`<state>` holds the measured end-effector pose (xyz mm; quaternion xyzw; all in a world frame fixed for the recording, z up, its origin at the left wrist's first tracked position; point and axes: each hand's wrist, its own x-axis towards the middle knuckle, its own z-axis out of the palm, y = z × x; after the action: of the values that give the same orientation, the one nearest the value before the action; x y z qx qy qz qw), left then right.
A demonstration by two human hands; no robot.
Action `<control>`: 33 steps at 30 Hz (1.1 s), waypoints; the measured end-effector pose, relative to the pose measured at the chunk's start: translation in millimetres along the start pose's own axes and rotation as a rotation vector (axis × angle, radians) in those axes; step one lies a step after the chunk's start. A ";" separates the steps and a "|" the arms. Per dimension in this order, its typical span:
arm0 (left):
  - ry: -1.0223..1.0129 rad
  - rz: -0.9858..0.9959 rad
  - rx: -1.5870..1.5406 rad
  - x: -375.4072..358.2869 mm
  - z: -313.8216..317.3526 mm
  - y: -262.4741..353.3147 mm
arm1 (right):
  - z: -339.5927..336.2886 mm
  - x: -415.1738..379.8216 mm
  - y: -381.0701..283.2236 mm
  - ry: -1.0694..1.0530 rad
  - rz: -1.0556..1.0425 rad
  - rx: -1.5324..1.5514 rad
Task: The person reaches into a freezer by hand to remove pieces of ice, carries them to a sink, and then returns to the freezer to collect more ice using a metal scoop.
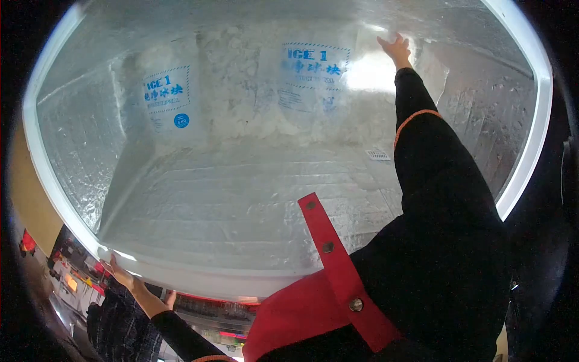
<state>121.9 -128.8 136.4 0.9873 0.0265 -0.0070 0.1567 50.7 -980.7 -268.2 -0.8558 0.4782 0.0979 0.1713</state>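
Note:
A white-rimmed chest freezer (205,282) with a shiny, frosty interior spreads out below me. My right hand (396,48) reaches deep inside to the far wall, with its fingers spread and nothing visible in it. Left of that hand is a clear plastic ice bag (313,69) with blue "ICE 1" lettering, a short gap away. A second printed ice bag (163,90) is farther left against the same wall. My left hand (123,276) rests against the near-left rim, its fingers stretched out. Whether its thumb hooks around the rim is hard to see.
A small white barcode label (378,155) lies inside the freezer, below my right hand. My red apron strap (329,247) hangs over the near edge. Dark checked fabric (123,320) and cluttered shelving show outside at the lower left.

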 end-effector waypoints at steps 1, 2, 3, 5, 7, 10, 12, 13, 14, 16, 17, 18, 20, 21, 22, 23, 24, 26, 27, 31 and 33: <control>0.051 -0.110 -0.157 0.5 4.7 22.2 | 2.3 -2.1 4.0 -0.002 0.005 -0.001; 0.106 -0.221 -0.315 0.5 7.7 35.6 | 2.3 -4.4 4.5 -0.010 -0.062 -0.074; 0.108 -0.220 -0.317 0.6 8.4 35.5 | 2.4 -7.1 3.6 -0.017 -0.131 -0.145; 0.174 -0.282 -0.357 2.0 9.5 29.4 | 4.7 -43.0 12.6 0.038 -0.281 -0.194; 0.198 -0.351 -0.435 8.9 7.3 8.5 | 29.0 -88.3 35.6 0.156 -0.442 -0.301; 0.216 -0.451 -0.467 13.5 8.2 29.5 | 29.0 -178.3 48.8 0.097 -0.633 -0.473; 0.211 -0.486 -0.419 14.1 9.2 33.0 | 3.5 -228.5 38.5 -0.285 -0.389 -0.333; 0.217 -0.451 -0.457 18.8 7.6 18.5 | -14.5 -225.5 36.3 -0.292 -0.385 -0.344; 0.222 -0.424 -0.493 18.6 6.8 3.7 | -36.1 -214.6 31.8 -0.494 -0.432 -0.408; 0.015 -0.341 -0.464 15.1 -5.8 -31.3 | -53.3 -174.5 48.2 -0.355 -0.554 -0.504; 0.003 -0.310 -0.352 14.8 -6.2 -37.2 | -43.3 -130.3 80.1 -0.075 -0.412 -0.409; -0.004 -0.270 -0.240 20.5 -6.7 -38.6 | -80.9 -114.7 69.9 0.338 -0.588 -0.821; 0.052 -0.303 -0.173 26.0 -3.5 -39.4 | -142.5 -72.7 57.2 0.441 -0.588 -0.957; 0.107 -0.327 -0.107 27.6 -1.4 -37.8 | -154.6 -56.2 59.7 0.349 -0.589 -1.030; 0.108 -0.334 -0.113 26.8 1.3 -32.0 | -148.9 -46.2 59.3 0.354 -0.594 -1.036; 0.125 -0.345 -0.180 24.1 3.2 -24.1 | -138.4 -38.5 60.9 0.194 -0.569 -1.133; 0.143 -0.356 -0.245 22.7 3.5 -18.9 | -129.4 -34.0 65.6 0.031 -0.539 -1.224; 0.153 -0.337 -0.201 25.8 0.6 -13.2 | -120.1 -38.9 71.0 -0.036 -0.501 -1.134; 0.168 -0.400 -0.348 26.0 1.4 -11.0 | -113.2 -39.7 69.3 -0.100 -0.463 -1.036; 0.143 -0.288 -0.133 22.6 -2.9 -41.7 | -95.2 -55.3 39.1 -0.145 -0.121 -0.771; 0.111 -0.195 -0.010 23.8 -12.5 -90.1 | -68.0 -31.6 87.5 -0.195 -0.180 -0.620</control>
<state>140.8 -38.2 119.9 0.9781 0.1310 0.0325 0.1584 -40.2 -1024.5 -212.4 -0.8926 0.3295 0.3046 -0.0439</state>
